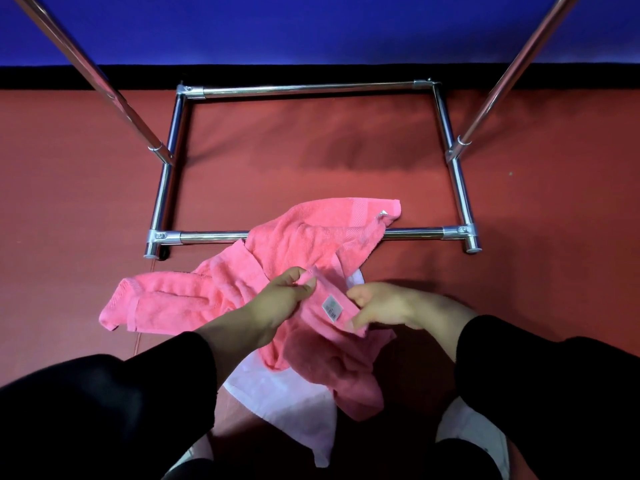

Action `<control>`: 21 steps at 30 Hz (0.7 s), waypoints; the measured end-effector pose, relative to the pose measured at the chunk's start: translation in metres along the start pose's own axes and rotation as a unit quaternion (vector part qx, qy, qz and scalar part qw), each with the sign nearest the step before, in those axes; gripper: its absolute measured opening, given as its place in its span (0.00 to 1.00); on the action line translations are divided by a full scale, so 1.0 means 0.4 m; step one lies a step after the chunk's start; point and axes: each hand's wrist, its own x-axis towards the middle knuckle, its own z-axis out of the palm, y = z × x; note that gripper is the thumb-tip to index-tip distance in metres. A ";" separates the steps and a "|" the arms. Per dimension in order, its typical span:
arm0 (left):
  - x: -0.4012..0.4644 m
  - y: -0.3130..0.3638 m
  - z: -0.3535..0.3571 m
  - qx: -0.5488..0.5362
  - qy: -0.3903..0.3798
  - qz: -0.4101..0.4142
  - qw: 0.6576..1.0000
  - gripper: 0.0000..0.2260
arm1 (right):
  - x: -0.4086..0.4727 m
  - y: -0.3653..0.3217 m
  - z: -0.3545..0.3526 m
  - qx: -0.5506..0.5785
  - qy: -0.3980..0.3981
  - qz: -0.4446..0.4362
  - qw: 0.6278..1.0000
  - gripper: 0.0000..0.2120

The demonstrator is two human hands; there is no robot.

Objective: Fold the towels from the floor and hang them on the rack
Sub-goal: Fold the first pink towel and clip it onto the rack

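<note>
A crumpled pink towel (284, 244) lies on the red floor, its far part draped over the near bar of the rack's chrome base (415, 233). My left hand (280, 299) pinches a hem of the pink towel near its white label. My right hand (391, 308) grips the same hem a little to the right, below the label. A white towel (287, 407) lies underneath the pink one, showing near my knees. The rack's two slanted poles (114, 95) rise out of view at left and right.
The rack's rectangular base frame (308, 87) sits on the red floor (311, 150) ahead, in front of a blue wall (311, 26) with a black skirting. My black sleeves and knees fill the bottom of the view.
</note>
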 end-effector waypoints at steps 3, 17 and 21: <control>0.011 -0.006 -0.005 -0.005 0.048 0.011 0.999 0.09 | 0.000 0.013 -0.005 -0.157 -0.011 0.022 0.987 0.06; 0.040 -0.042 -0.096 0.157 0.361 0.021 0.919 0.08 | -0.004 0.099 -0.056 -0.230 0.131 0.079 0.961 0.09; 0.038 -0.036 -0.116 0.175 0.388 0.010 0.905 0.09 | -0.020 0.114 -0.087 -0.192 0.165 0.089 0.963 0.08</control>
